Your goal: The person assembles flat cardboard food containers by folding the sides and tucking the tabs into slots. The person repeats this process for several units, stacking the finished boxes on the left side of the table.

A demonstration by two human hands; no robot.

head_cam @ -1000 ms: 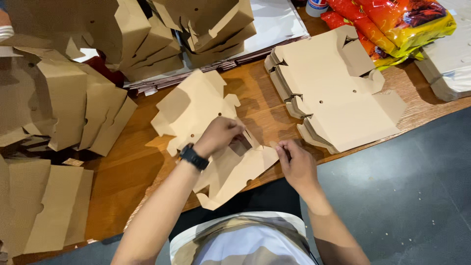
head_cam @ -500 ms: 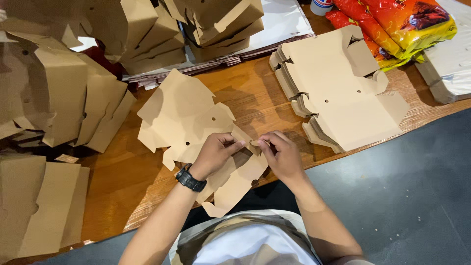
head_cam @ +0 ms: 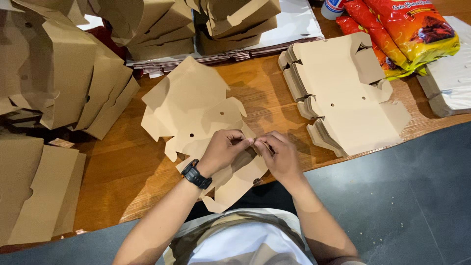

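Bare wood of the surface (head_cam: 122, 172) lies open to the left of the flat cardboard blank (head_cam: 196, 113), between it and the near-left pile of flat cardboard sheets (head_cam: 34, 191); a hand could pass there. A second open strip runs between the blank and the stack of unfolded box blanks (head_cam: 348, 98) on the right. The left hand (head_cam: 223, 149) and right hand (head_cam: 277, 154) meet over the blank's near edge and fill the middle. Folded boxes (head_cam: 64, 73) wall off the far left, more folded boxes (head_cam: 230, 19) close the far edge, and orange snack bags (head_cam: 407, 34) block the far right corner.
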